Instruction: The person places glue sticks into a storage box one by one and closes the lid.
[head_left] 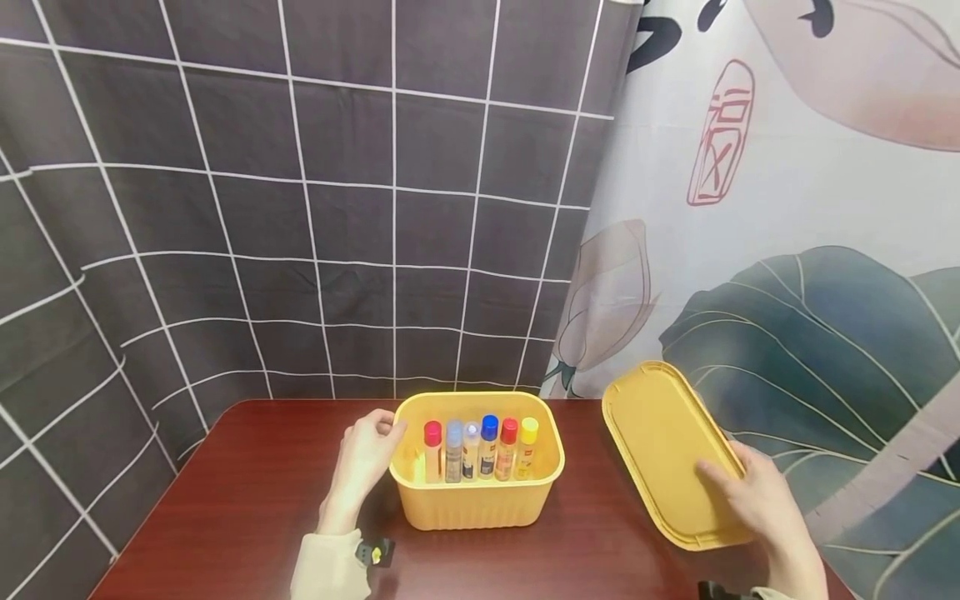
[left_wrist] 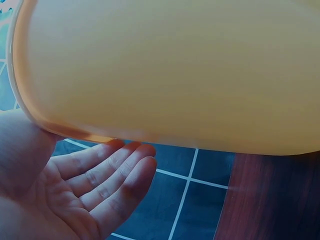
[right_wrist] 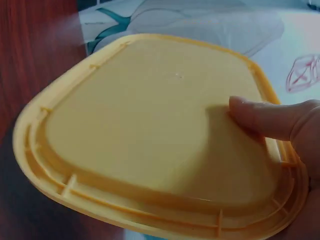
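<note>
An open yellow plastic storage box [head_left: 476,507] stands on the table with several small bottles in a row inside. They have clear bodies and coloured caps: pink, pale blue, white, a blue cap [head_left: 489,427], a red cap [head_left: 508,430] and a yellow cap [head_left: 528,428]. My left hand [head_left: 367,457] holds the box's left rim; in the left wrist view its fingers [left_wrist: 125,185] lie along the outer wall, with the thumb tip hidden. To the right, my right hand [head_left: 765,500] grips the tilted yellow lid [head_left: 667,450] by its edge, thumb [right_wrist: 260,117] across the ribbed underside.
The dark red wooden table [head_left: 232,500] runs under the box. Behind it hangs a dark cloth with a white grid [head_left: 345,225]; at the right is a pale curtain [head_left: 675,275] with leaf and flower prints. The lid is close to the curtain.
</note>
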